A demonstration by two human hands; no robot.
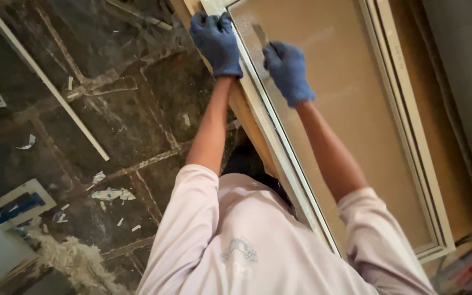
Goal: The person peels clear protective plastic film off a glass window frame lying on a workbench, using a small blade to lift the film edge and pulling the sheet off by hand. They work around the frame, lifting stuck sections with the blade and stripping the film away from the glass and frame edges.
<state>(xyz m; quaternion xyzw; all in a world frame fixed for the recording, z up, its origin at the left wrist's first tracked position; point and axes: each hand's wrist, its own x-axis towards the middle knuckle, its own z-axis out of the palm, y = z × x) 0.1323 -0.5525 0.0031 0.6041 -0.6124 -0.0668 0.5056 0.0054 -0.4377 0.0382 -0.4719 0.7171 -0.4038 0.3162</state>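
Both my hands wear blue gloves. My left hand (216, 41) grips the top corner of a white window frame (279, 147) that leans upright in front of me. My right hand (287, 71) is closed around a scraper with a flat metal blade (260, 34), whose tip rests on the frosted pane (350, 98) close to the frame's left rail. A pale pink shirt (236, 240) covers my arms to the elbows.
Dark stone floor (110, 109) lies to the left, littered with white scraps and a long white strip (45, 82). A heap of pale shavings (75, 259) and white-and-blue pieces (6, 210) sit at lower left. A grey wall (465, 82) stands at right.
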